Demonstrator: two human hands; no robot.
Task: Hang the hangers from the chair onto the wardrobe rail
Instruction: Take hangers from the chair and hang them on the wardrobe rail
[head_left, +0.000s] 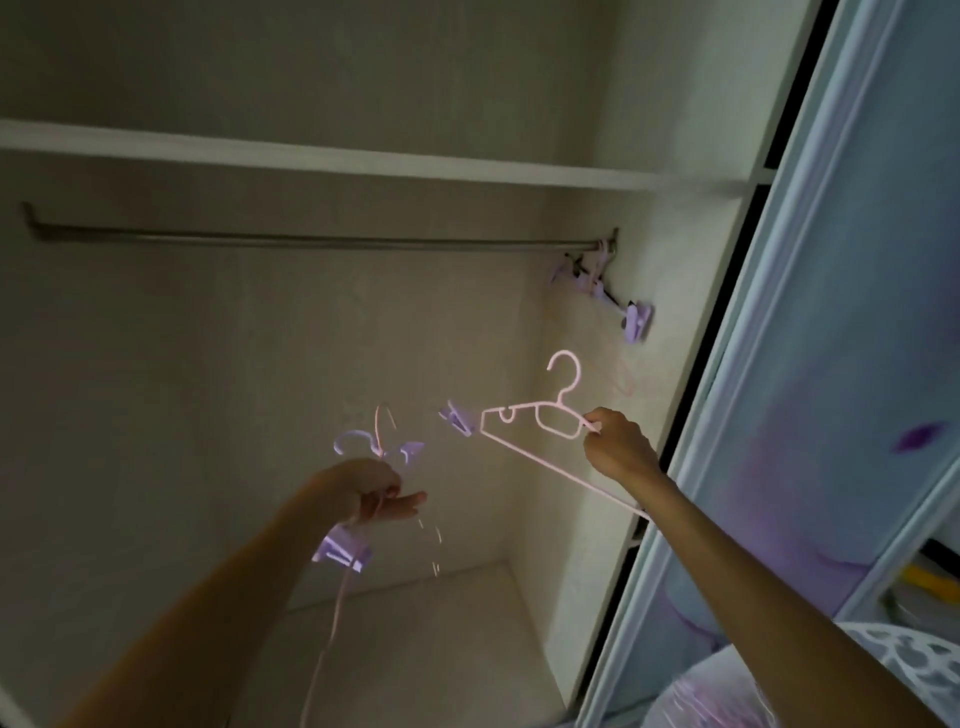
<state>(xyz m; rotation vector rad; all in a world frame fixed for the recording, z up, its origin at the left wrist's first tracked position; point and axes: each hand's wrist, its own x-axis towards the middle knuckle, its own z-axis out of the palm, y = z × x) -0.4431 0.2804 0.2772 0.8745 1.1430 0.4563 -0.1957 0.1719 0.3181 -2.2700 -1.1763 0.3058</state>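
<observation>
Hands gripping: right a pink hanger, left clip hangers, below bare rail.

- The wardrobe rail looks like dull brushed metal.
- The pink hanger is thin, smooth plastic with a slight sheen.
- The lilac clip hangers look like glossy plastic.
- The wardrobe walls and shelf are matt, pale laminate.
- The sliding door has a glossy printed panel.
</observation>
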